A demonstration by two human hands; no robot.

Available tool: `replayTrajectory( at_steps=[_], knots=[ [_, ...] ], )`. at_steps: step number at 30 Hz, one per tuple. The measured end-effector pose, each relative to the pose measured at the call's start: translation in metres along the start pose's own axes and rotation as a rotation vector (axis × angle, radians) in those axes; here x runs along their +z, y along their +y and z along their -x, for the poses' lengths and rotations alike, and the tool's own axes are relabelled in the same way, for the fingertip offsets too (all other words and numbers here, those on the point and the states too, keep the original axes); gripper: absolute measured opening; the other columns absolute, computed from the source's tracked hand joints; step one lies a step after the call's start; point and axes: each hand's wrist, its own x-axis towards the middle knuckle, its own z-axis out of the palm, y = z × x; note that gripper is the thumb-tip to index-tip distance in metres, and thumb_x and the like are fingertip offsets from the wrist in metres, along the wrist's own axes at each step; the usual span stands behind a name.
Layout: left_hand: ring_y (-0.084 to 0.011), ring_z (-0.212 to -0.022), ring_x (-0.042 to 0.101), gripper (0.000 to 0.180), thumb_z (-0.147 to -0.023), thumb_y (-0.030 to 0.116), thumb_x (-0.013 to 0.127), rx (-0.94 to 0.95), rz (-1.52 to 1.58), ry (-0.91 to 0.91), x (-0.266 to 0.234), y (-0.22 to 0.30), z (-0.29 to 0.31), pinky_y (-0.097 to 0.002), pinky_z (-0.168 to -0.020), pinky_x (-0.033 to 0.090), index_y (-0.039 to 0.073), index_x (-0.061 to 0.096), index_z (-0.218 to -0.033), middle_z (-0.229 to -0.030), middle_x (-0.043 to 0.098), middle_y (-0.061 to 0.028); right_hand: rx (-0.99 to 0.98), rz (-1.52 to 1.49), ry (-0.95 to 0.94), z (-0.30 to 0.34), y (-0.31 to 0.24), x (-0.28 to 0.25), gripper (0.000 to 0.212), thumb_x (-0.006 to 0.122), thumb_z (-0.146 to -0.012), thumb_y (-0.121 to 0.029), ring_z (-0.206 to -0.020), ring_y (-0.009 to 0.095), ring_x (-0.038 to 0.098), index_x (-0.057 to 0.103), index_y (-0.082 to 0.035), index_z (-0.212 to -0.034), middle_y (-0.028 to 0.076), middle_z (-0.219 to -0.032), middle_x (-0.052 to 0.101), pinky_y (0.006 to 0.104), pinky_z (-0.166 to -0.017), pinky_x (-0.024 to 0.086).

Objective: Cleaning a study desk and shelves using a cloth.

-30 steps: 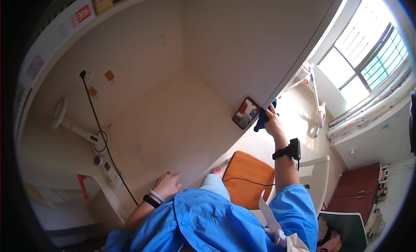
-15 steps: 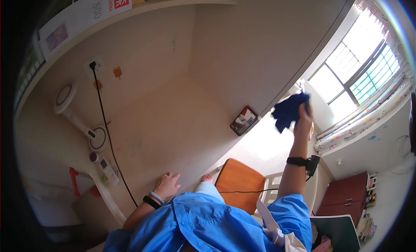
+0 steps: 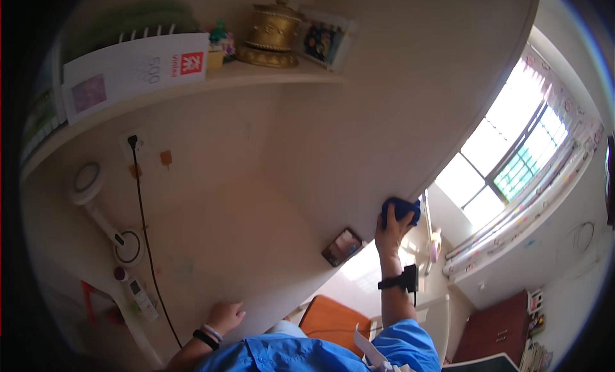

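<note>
My right hand (image 3: 392,228) is raised and grips a dark blue cloth (image 3: 400,209), pressing it against the edge of a cream panel (image 3: 359,116) that runs up to the right. A black watch sits on that wrist. A small dark phone-like object (image 3: 346,246) lies on the cream desk surface (image 3: 256,244) just left of that hand. My left hand (image 3: 224,316) rests flat with spread fingers on the desk near its front edge, holding nothing; it wears a black and white wristband.
A shelf (image 3: 211,84) above carries a white card, a gold lidded pot (image 3: 272,31) and small items. A white desk lamp (image 3: 102,212) and black cable (image 3: 144,231) stand at left. An orange chair seat (image 3: 330,317) shows below, a barred window (image 3: 512,161) at right.
My right hand with the blue cloth has moved up from beside the dark object, swung right, and now sits against the panel edge. The view has tilted upward, showing the shelf. My left hand stayed put.
</note>
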Motion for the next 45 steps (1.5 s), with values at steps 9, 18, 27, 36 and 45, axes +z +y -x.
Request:
replayTrajectory(
  at_steps=[9,18,27,36,45],
  knots=[
    [-0.0476,-0.129,0.035,0.067,-0.073,0.028,0.073,-0.062,-0.11,0.421,0.045,-0.03,-0.012,-0.0599,-0.104,0.028,0.003,0.047,-0.129,-0.138,0.04,-0.0256,-0.08,0.361,0.477,-0.192,-0.047,-0.109,0.07,0.073,-0.075,-0.044,-0.117,0.057,0.043,0.048,-0.03,-0.139,0.028,-0.138,0.041,0.0686,-0.099,0.027],
    [-0.0474,-0.141,0.014,0.079,-0.08,0.043,0.066,-0.267,-0.176,0.232,0.052,-0.041,-0.005,-0.0652,-0.11,0.011,0.004,0.036,-0.142,-0.153,0.02,-0.0241,-0.27,0.747,0.4,-0.322,-0.183,-0.139,0.06,0.055,-0.088,-0.034,-0.127,0.038,0.043,0.037,-0.034,-0.145,0.003,-0.152,0.035,0.0589,-0.1,0.036],
    [-0.0455,-0.143,0.008,0.082,-0.084,0.052,0.058,-0.231,-0.127,0.126,0.055,-0.044,-0.01,-0.0658,-0.11,0.007,0.008,0.029,-0.147,-0.156,0.013,-0.0216,-0.919,-0.586,-0.076,-0.311,-0.227,-0.022,0.029,0.055,-0.083,-0.009,-0.117,0.03,0.052,0.065,-0.012,-0.11,0.013,-0.119,0.06,0.0386,-0.095,0.043],
    [-0.0449,-0.144,0.002,0.082,-0.085,0.051,0.057,-0.269,-0.077,0.099,0.048,-0.038,-0.01,-0.0641,-0.111,0.001,0.008,0.027,-0.149,-0.158,0.009,-0.0208,-0.991,-0.052,0.47,-0.309,-0.229,-0.015,0.022,0.05,-0.08,0.001,-0.088,0.031,0.062,0.068,-0.011,-0.082,0.011,-0.082,0.065,0.0363,-0.077,0.049],
    [-0.0434,-0.145,0.002,0.08,-0.085,0.05,0.057,-0.262,-0.066,0.14,0.046,-0.034,-0.015,-0.0633,-0.112,0.0,0.009,0.03,-0.148,-0.158,0.01,-0.0183,-0.639,-0.387,0.148,-0.274,-0.252,-0.003,0.018,0.049,-0.078,0.001,-0.081,0.031,0.06,0.065,-0.008,-0.079,0.011,-0.08,0.063,0.0375,-0.074,0.047]
  ],
)
